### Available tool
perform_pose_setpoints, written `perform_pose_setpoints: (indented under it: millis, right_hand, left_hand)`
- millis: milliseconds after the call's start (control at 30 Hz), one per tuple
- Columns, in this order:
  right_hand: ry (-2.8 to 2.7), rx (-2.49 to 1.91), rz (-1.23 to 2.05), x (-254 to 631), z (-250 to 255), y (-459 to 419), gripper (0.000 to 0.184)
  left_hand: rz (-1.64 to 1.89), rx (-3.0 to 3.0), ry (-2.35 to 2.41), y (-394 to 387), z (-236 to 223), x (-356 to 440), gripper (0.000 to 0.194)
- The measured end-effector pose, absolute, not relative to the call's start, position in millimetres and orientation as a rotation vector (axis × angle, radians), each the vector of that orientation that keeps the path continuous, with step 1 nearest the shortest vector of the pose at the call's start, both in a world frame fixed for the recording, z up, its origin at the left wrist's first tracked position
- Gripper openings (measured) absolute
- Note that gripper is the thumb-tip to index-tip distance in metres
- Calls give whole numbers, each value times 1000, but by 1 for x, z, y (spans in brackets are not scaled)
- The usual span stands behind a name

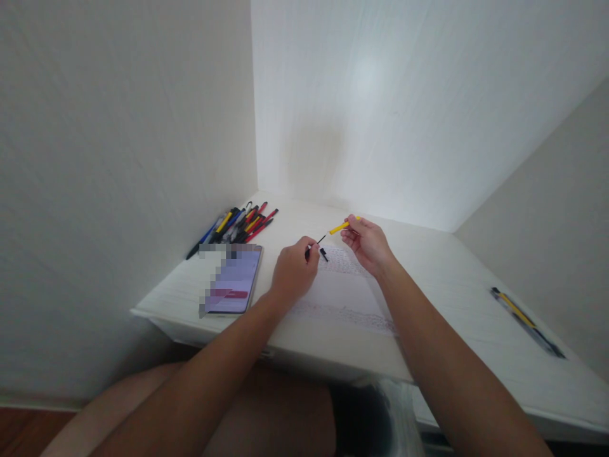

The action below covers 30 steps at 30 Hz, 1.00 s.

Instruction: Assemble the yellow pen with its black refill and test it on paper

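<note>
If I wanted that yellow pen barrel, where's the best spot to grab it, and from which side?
Probably the free left end of the yellow plastic pen barrel, coming from the left. It lies nearly level above the white table, and the right hand already covers its right end.

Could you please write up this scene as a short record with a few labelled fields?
left hand: left hand pinches a thin black pen part
right hand: right hand holds a yellow pen barrel
under the hands: white lace-edged cloth on the white table
far left: pile of pens by the wall
near left: phone, screen lit
far right: two pens lying alone
</note>
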State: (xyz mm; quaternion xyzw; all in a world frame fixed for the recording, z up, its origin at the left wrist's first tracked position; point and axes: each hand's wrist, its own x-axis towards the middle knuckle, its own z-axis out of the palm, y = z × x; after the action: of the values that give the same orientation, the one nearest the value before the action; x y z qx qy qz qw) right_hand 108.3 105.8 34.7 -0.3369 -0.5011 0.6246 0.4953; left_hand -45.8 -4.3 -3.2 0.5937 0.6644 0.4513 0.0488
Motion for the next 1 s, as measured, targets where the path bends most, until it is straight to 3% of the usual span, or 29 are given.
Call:
perform_pose_setpoints:
  millis: [233, 533, 700, 1000]
  right_hand:
    - [-1287, -1014, 1205, 120, 33, 121, 22]
    - [-2246, -1269, 580, 141, 20, 137, 19]
    - [-2600, -1352, 382, 144, 22, 132, 28]
    - [-2660, -1304, 340, 138, 19, 128, 16]
  left_hand:
    - [1253, 1814, 2049, -4, -5, -46, 28]
    - [804, 2036, 2242, -2, -9, -53, 30]
    - [636, 2039, 2396, -3, -9, -56, 34]
    - [559, 2037, 2437, -9, -3, -56, 35]
